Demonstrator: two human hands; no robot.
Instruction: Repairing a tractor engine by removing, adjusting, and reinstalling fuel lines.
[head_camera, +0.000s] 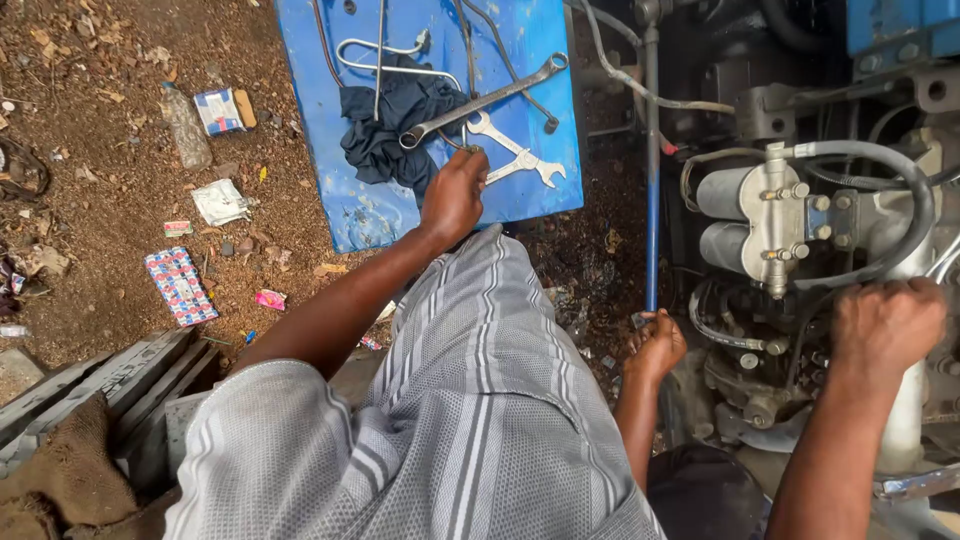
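Note:
My left hand (455, 195) reaches forward onto a blue metal panel (340, 190) lying on the dirt. Its fingers curl over the near end of a small open-ended spanner (515, 152). A long ring spanner (485, 100) lies just beyond it, across a dark blue rag (385, 130). Bent metal tubes (380, 50) rest on the panel too. My right hand (885, 325) is closed in a fist on a part of the engine (770, 215) at the right, near a black hose (915, 205). What it grips is hidden. My bare foot (655, 345) rests beside the engine.
A blue vertical rod (652, 200) stands between panel and engine. Litter lies on the dirt at left: a plastic bottle (186, 128), small cartons (222, 110), wrappers (180, 285). Grey planks (110, 380) and brown sacking (60, 480) sit at the lower left.

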